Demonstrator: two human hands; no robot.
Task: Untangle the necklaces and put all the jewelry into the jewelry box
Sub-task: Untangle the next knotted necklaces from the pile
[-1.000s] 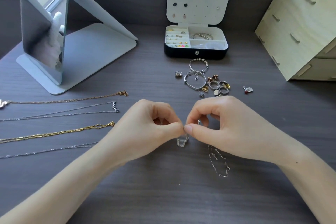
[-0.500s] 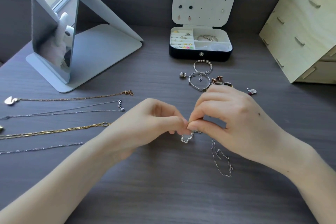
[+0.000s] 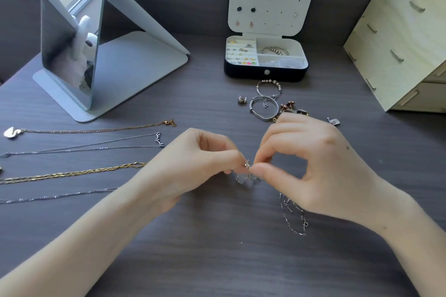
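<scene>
At the middle of the dark desk my left hand [image 3: 193, 166] and my right hand [image 3: 311, 166] meet fingertip to fingertip. Both pinch a thin silver chain [image 3: 293, 214] with a small charm between the fingertips; its loose end trails on the desk under my right wrist. Several untangled necklaces [image 3: 79, 173] lie stretched out in rows at the left. The black jewelry box [image 3: 265, 73] stands open at the back, lid up, with earrings and a bracelet inside. Bangles, rings and charms [image 3: 265, 103] lie loose in front of it, partly hidden by my right hand.
A standing mirror [image 3: 72, 38] on a white base occupies the back left. A pale wooden drawer unit [image 3: 398, 38] stands at the back right. A small silver charm [image 3: 334, 122] lies right of my right hand.
My right hand has turned and lifted, its fingers arching over the chain. The small charm now shows between the fingertips of both hands. The camera has drawn closer.
</scene>
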